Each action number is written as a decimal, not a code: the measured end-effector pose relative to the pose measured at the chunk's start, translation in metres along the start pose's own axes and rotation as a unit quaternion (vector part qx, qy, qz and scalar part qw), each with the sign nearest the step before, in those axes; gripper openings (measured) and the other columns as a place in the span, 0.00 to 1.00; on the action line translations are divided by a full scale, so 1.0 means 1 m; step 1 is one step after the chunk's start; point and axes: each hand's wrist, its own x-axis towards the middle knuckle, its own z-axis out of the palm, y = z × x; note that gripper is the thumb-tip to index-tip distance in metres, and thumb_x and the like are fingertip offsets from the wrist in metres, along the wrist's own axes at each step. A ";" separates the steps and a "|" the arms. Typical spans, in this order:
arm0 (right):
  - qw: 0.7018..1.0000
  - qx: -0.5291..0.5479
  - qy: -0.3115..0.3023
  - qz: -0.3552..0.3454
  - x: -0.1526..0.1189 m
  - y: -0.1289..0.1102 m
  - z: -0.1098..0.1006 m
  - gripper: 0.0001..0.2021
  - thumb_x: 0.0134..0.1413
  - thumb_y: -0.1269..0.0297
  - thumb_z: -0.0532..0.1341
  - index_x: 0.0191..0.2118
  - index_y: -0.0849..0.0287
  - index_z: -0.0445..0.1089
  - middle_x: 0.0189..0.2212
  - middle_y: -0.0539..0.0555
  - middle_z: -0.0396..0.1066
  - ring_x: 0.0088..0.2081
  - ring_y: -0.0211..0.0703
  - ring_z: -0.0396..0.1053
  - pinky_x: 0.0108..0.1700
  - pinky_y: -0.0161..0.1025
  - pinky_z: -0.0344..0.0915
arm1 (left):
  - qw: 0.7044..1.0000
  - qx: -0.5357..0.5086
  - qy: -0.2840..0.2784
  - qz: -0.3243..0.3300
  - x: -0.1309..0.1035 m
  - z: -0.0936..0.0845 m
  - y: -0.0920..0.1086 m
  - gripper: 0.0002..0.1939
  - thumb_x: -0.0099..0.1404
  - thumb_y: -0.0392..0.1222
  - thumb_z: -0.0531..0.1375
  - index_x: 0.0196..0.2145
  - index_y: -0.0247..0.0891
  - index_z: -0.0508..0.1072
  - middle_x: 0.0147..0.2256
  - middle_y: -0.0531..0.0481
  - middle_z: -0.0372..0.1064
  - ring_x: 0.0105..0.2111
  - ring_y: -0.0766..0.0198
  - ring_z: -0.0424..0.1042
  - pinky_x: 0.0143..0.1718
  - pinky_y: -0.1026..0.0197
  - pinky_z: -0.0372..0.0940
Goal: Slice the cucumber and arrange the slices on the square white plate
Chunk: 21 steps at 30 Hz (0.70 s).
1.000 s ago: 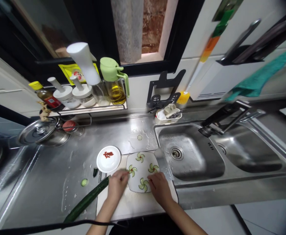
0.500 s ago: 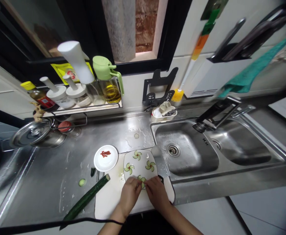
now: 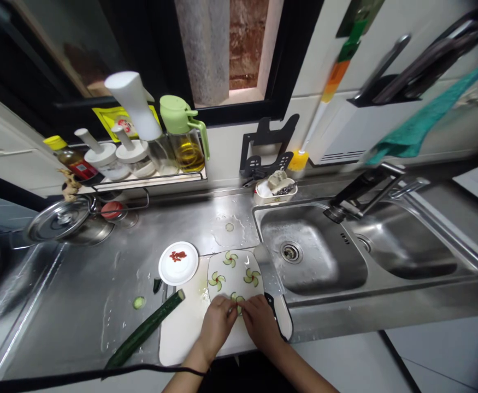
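My left hand [image 3: 219, 322] and my right hand [image 3: 261, 321] meet at the near edge of a white plate [image 3: 237, 273]. The fingers of both are closed in pinches at a pinwheel of cucumber slices [image 3: 235, 299]; what lies between the fingertips is too small to make out. Three more cucumber pinwheels with red centres lie on the plate, at its back, left and right. The plate rests on a white cutting board [image 3: 185, 333]. Left of it, a small white dish [image 3: 187, 271] holds red pieces. A cut cucumber [image 3: 144, 330] lies across the board's left edge.
A cucumber slice [image 3: 139, 302] and a dark green end piece [image 3: 157, 285] lie on the steel counter. A double sink [image 3: 312, 245] with a faucet [image 3: 353, 199] is on the right. Bottles and jars stand on a rack [image 3: 148, 182] above a lidded pot [image 3: 64, 221]. A black cord crosses the front left.
The view has shifted slightly. Both hands stay at the nearest pinwheel, with small finger movements.
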 end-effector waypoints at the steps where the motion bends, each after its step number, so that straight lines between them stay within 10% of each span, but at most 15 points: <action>1: 1.000 0.000 0.001 -0.001 0.000 0.000 0.000 0.12 0.56 0.73 0.55 0.42 0.56 0.73 0.34 0.54 0.70 0.40 0.46 0.63 0.42 0.41 0.59 | 1.000 0.003 -0.001 0.001 0.000 0.000 0.000 0.07 0.63 0.33 0.55 0.32 0.38 0.74 0.31 0.48 0.70 0.35 0.62 0.70 0.38 0.60 0.66; 15: 0.997 0.037 0.069 0.020 0.003 0.014 -0.017 0.12 0.56 0.72 0.54 0.39 0.59 0.74 0.32 0.56 0.72 0.39 0.48 0.65 0.43 0.43 0.60 | 0.998 -0.013 0.045 -0.029 -0.004 -0.019 -0.003 0.08 0.63 0.39 0.56 0.33 0.39 0.75 0.32 0.47 0.72 0.34 0.62 0.71 0.38 0.60 0.67; 21: 0.991 0.017 0.103 0.082 0.011 0.035 -0.032 0.14 0.56 0.70 0.52 0.43 0.62 0.72 0.34 0.58 0.73 0.39 0.49 0.65 0.45 0.44 0.59 | 0.979 -0.018 0.139 -0.148 -0.008 -0.034 -0.027 0.15 0.63 0.48 0.54 0.38 0.36 0.74 0.32 0.45 0.72 0.27 0.62 0.69 0.33 0.59 0.66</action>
